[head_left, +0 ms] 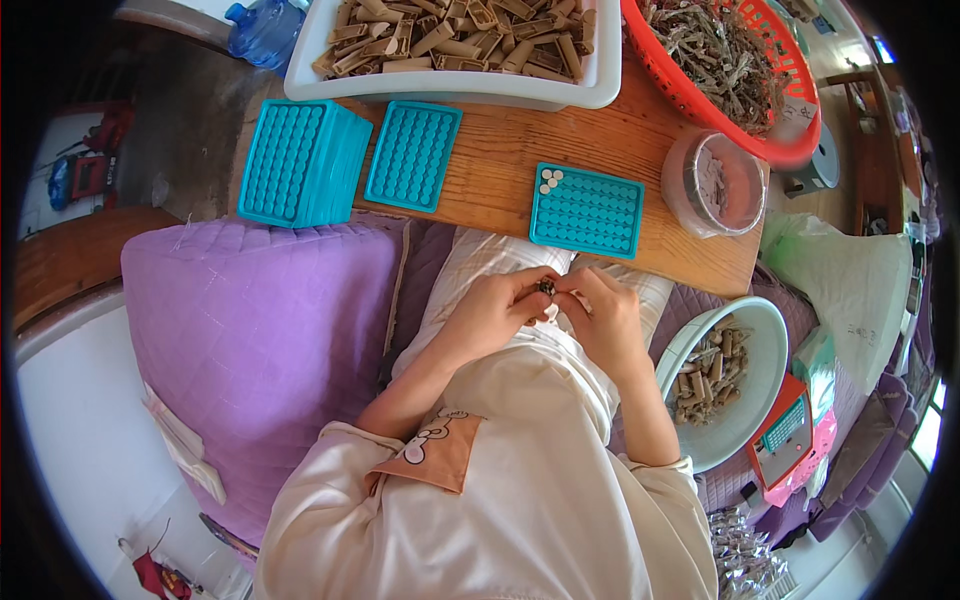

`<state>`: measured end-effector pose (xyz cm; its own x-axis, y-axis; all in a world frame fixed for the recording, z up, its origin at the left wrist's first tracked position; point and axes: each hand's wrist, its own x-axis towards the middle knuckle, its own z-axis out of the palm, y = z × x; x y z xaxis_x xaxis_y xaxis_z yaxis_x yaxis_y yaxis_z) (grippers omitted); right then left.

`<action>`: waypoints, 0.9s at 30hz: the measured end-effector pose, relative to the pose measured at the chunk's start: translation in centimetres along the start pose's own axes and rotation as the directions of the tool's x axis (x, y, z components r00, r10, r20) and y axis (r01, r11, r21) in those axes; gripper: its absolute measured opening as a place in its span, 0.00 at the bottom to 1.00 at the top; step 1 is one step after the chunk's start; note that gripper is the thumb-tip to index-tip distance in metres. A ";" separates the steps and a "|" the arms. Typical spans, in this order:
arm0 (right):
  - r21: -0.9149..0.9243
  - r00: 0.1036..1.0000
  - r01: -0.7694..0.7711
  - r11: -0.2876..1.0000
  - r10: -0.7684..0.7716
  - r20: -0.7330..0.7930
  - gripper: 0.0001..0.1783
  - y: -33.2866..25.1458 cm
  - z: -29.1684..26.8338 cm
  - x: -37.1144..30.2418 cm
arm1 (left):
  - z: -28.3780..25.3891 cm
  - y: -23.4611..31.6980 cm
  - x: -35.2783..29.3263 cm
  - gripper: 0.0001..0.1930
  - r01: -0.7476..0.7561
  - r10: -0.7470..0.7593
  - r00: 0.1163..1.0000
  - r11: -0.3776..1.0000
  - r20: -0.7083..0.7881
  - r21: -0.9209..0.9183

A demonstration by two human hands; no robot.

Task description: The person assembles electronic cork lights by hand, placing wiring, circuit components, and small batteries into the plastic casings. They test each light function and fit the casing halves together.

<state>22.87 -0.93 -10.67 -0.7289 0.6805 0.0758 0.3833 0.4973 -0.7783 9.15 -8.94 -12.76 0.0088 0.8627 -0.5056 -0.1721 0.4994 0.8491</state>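
My left hand (495, 310) and my right hand (603, 318) meet over my lap, fingertips pinched together on one small dark piece (547, 288). Just beyond them, on the wooden board (500, 170), lies a teal tray (586, 210) with rows of round holes; three white round pieces (549, 180) fill holes in its near-left corner. To my right a white bowl (755, 330) holds several short tan tubes.
A single teal tray (413, 155) and a stack of teal trays (298, 162) lie on the board's left. Behind are a white bin (455, 88) of tan tubes, a red basket (690, 95) of dark sticks and a clear tub (712, 185). A purple cushion (260, 340) sits at my left.
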 end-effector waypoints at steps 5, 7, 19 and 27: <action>0.317 0.932 -0.288 0.903 0.189 0.309 0.16 -1.7 -2.0 1.5 | -0.8 2.2 -0.9 0.13 -0.171 0.089 0.975 0.881 0.201 0.441; 0.289 0.893 -0.297 0.910 0.157 0.422 0.17 -1.5 -2.5 1.9 | -1.0 3.1 -1.3 0.13 -0.173 0.076 0.969 0.888 0.236 0.425; 0.263 0.993 0.031 0.964 -0.061 0.106 0.13 -1.9 -3.4 12.4 | -3.9 2.9 -1.6 0.11 0.006 0.127 0.938 0.925 0.322 -0.380; -0.607 0.901 0.328 0.724 -0.434 -0.030 0.08 3.8 0.3 27.3 | -4.2 1.9 -1.1 0.10 -0.019 0.111 0.972 0.917 0.208 -0.397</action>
<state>4.26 19.35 -11.74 -0.8056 0.4132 0.4245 0.3826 0.9100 -0.1598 4.70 -9.29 -11.18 0.1946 0.9103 -0.3653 -0.5495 0.4097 0.7281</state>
